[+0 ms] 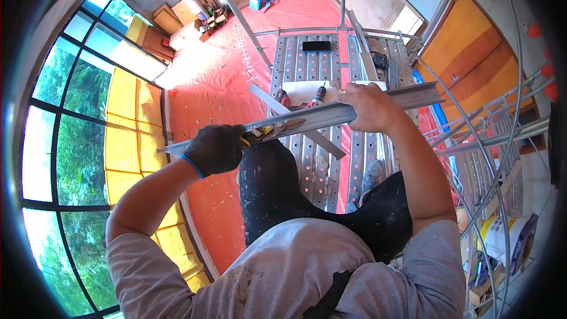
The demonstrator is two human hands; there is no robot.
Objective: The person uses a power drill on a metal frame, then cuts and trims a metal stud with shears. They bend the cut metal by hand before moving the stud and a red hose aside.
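Observation:
I stand on a scaffold platform (307, 62) of perforated metal planks, looking down. My left hand (214, 149), in a black glove, grips yellow-handled tin snips (273, 130) whose jaws sit against a long grey metal channel (322, 116). My right hand (371, 106), bare, is closed around that channel further along, holding it level across my body. One end of the channel reaches past my left hand toward the window.
A second metal strip (295, 121) lies diagonally on the planks, beside a red drill (316, 97) and a black phone (316, 46). Scaffold rails (496, 118) curve at right. Below lie red floor sheeting (207, 88), stacked timber (177, 20) and windows (71, 142) at left.

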